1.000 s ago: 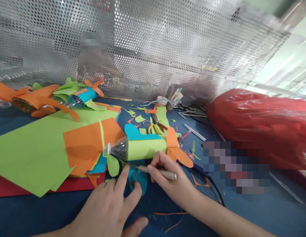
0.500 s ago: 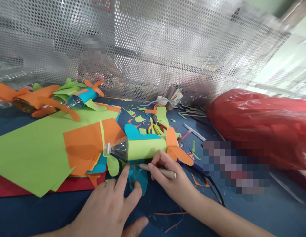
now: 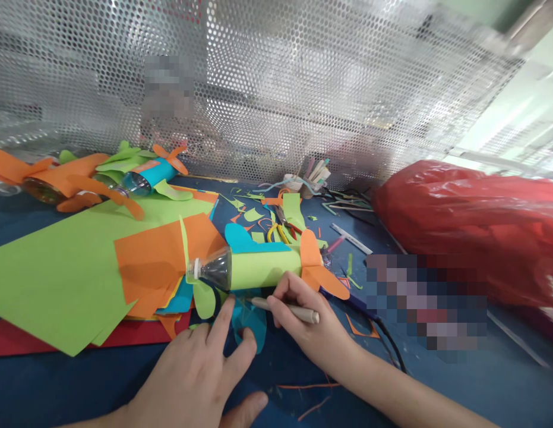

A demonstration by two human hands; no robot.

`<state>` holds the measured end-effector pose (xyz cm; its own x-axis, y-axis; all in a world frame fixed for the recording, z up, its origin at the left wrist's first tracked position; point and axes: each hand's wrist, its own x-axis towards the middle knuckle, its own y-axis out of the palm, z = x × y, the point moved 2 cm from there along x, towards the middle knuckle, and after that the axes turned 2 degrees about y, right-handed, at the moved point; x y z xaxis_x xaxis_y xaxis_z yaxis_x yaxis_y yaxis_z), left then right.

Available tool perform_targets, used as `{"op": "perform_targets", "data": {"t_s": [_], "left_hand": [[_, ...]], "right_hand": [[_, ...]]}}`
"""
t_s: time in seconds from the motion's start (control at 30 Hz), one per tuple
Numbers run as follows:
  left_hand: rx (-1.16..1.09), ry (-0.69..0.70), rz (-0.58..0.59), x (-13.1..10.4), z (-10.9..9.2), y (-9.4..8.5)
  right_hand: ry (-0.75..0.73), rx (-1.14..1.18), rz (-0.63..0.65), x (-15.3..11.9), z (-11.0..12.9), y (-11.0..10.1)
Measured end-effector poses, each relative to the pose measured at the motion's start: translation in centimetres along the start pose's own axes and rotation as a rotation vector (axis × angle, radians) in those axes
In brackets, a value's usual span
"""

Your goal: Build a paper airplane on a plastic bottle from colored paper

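My right hand [image 3: 303, 309] pinches a beige pen [image 3: 287, 309], its tip at the blue paper wing [image 3: 249, 324] below the bottle. My left hand [image 3: 196, 368] rests with fingers spread, index fingertip and bent middle finger on that same wing. Just beyond both hands lies a plastic bottle [image 3: 216, 268] on its side, wrapped in light green paper [image 3: 262, 266]. A second blue wing [image 3: 247, 239] stands along its far side. Orange paper fins [image 3: 321, 267] sit at its right end, and green propeller blades [image 3: 205, 299] at its neck.
Green sheets [image 3: 53, 267] and orange sheets [image 3: 151, 255] are stacked on the left. Several paper-covered bottles [image 3: 154, 175] stand behind them. Scissors [image 3: 285, 226], paper scraps, a pen cup [image 3: 307, 187] and a tool with a black cord [image 3: 354, 306] lie beyond. A red plastic bag [image 3: 472, 226] is at right.
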<state>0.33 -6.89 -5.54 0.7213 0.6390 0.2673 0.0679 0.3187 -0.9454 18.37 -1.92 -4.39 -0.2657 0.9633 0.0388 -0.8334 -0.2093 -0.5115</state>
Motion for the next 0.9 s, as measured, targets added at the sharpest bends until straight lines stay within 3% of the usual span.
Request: {"op": "perform_targets", "data": {"t_s": [0.9], "left_hand": [[0.000,0.006,-0.034,-0.16,0.03,0.24]], "right_hand": [[-0.024,0.026,0.018,0.04,-0.31,0.12]]}}
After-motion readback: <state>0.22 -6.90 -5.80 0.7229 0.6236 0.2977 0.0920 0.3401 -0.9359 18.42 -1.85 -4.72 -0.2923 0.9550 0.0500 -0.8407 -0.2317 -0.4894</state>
